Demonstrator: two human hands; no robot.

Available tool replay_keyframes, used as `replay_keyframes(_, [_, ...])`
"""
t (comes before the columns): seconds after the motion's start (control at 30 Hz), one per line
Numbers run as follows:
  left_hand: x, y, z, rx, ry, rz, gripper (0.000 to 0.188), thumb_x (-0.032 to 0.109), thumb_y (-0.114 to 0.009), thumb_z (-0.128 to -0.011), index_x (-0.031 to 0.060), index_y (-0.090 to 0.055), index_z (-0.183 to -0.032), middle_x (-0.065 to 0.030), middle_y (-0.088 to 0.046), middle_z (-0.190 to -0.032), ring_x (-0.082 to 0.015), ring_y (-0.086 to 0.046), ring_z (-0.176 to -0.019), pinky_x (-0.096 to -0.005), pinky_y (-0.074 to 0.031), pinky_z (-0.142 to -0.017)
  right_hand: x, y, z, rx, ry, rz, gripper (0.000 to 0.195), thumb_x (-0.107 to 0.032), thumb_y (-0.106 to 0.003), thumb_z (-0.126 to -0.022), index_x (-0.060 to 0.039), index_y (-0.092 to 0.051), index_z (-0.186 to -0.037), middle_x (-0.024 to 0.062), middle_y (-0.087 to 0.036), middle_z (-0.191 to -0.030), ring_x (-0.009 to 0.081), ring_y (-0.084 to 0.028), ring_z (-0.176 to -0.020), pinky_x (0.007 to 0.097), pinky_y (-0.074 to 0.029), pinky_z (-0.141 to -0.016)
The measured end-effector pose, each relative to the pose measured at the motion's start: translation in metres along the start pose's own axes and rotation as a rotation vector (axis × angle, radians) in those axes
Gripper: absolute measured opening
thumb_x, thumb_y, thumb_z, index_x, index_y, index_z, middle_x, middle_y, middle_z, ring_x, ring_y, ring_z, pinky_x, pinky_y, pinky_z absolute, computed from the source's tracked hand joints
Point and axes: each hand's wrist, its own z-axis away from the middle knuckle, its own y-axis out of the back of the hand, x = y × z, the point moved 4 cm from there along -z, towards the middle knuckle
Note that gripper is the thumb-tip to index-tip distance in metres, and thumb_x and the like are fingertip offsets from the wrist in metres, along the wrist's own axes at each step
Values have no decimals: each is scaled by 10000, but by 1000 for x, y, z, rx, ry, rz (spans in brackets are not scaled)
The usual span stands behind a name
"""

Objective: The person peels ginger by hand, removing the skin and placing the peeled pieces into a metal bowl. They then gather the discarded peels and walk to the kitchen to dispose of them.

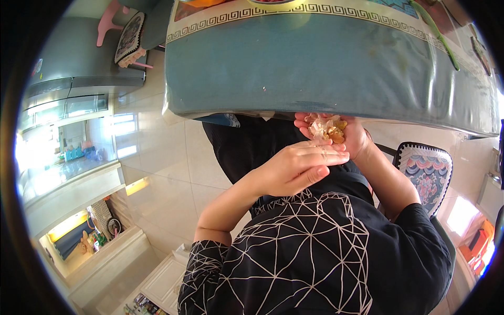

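My right hand [356, 138] is palm up just below the table's near edge, holding a small heap of translucent pale and yellow-brown scraps [328, 128], whose exact kind I cannot tell. Over the lower side of that palm lies my left hand [305, 163], its fingers straight and close together, the fingertips beside the heap. I see nothing gripped in the left hand. The table [291, 71] has a blue-green cover under a clear glossy sheet, and a few tiny light bits lie on it.
At the table's far side stands a yellow-rimmed bowl [277, 4], with a green comb [435, 35] to the right. A chair with a patterned cushion [427, 177] stands close by on the right. Another cushioned pink chair [130, 39] is at the upper left, on the tiled floor.
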Motion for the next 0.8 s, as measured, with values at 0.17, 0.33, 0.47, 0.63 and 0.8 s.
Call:
replay_keyframes(0.17, [-1, 47, 5, 540, -16, -405, 420, 168, -369, -1079, -110, -627, -1260, -212, -679, -1282, -306, -618, -1256, -456, -364, -1155, 2, 4, 3, -9, -3, -155, 625, -403, -468, -1018, 95, -479, -1396, 281, -527, -1421, 404, -530, -1320, 514, -430, -1137])
replay_keyframes(0.33, [-11, 72, 22, 860, 41, -923, 348, -20, -731, -884, 29, -697, -1227, -113, -757, -1100, -209, -725, -992, -324, -553, -889, 2, 2, 1, -7, -4, -120, 636, -421, -469, -1022, 100, -488, -1385, 286, -528, -1414, 415, -529, -1319, 500, -429, -1143])
replay_keyframes(0.47, [-16, 70, 15, 855, 118, -860, 378, 28, -768, -865, 64, -699, -1235, -90, -761, -1034, -194, -721, -971, -328, -557, -849, 5, 0, -2, 37, -32, -134, 632, -416, -481, -1020, 103, -490, -1381, 290, -527, -1412, 420, -525, -1321, 498, -429, -1143])
replay_keyframes(0.63, [-14, 71, 5, 772, 162, -999, 375, 34, -744, -878, 65, -685, -1248, -79, -739, -952, -212, -685, -856, -348, -541, -780, 2, 1, 0, -16, -8, -129, 620, -398, -480, -1019, 107, -488, -1380, 295, -526, -1410, 427, -523, -1320, 503, -429, -1142])
replay_keyframes(0.8, [-16, 73, -2, 703, 193, -1135, 350, 12, -698, -898, 53, -615, -1236, -62, -691, -894, -238, -644, -844, -383, -512, -835, 2, 2, 2, 0, -1, -149, 607, -378, -469, -1019, 114, -491, -1373, 306, -519, -1414, 428, -519, -1327, 509, -430, -1141])
